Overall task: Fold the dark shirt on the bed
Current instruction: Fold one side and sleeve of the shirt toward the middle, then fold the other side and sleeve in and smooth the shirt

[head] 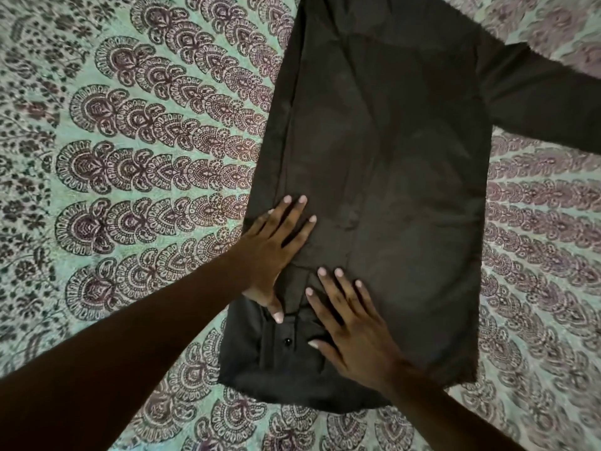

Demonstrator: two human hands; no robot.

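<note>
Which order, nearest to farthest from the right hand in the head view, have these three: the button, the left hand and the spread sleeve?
1. Button, just left of the right hand, by its thumb.
2. Left hand, farther up-left on the shirt.
3. Spread sleeve, at the far upper right.

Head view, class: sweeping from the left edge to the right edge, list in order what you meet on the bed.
The patterned bedspread → left hand, flat on the dark shirt → right hand, flat on the shirt too → the shirt's outstretched sleeve.
</note>
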